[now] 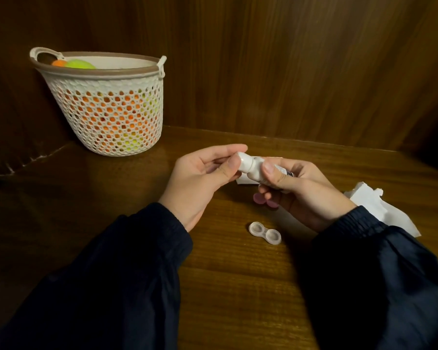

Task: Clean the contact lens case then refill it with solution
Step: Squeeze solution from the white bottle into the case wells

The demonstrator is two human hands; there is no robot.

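A clear two-well contact lens case [265, 233] lies open on the wooden table, in front of my hands. Two pink caps [263, 199] lie just behind it, partly hidden under my right hand. My right hand [296, 190] grips a small white solution bottle [254, 170], held sideways above the table with its cap end pointing left. My left hand [202, 178] pinches the bottle's white cap [244, 161] between thumb and forefinger.
A white mesh basket [106, 107] holding orange and green balls stands at the back left. A crumpled white tissue [379, 205] lies at the right, behind my right sleeve. Another bit of white paper [243, 181] shows under the bottle. Wooden walls enclose the back.
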